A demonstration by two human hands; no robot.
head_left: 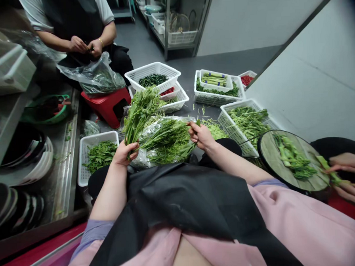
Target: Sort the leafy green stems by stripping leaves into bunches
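My left hand (126, 152) is closed round the lower stems of a bunch of leafy greens (142, 111), which stands upright with its leaves at the top. My right hand (200, 135) is closed in a pinch, with a small dark green bit (198, 122) at the fingertips, perhaps a leaf or stem end. Between and below my hands, a heap of long-stemmed greens (168, 136) lies on a clear plastic bag (143, 158). Pale cut stems (214, 130) are scattered on the floor beyond my right hand.
White baskets hold picked leaves (101, 156), green chillies (153, 80) and stalks (248, 119). A red stool (109, 105) bears a bagged vegetable before a seated person (73, 23). At right, another person's hands (352, 179) work beside a round board (271, 160). Metal shelving (69, 166) stands left.
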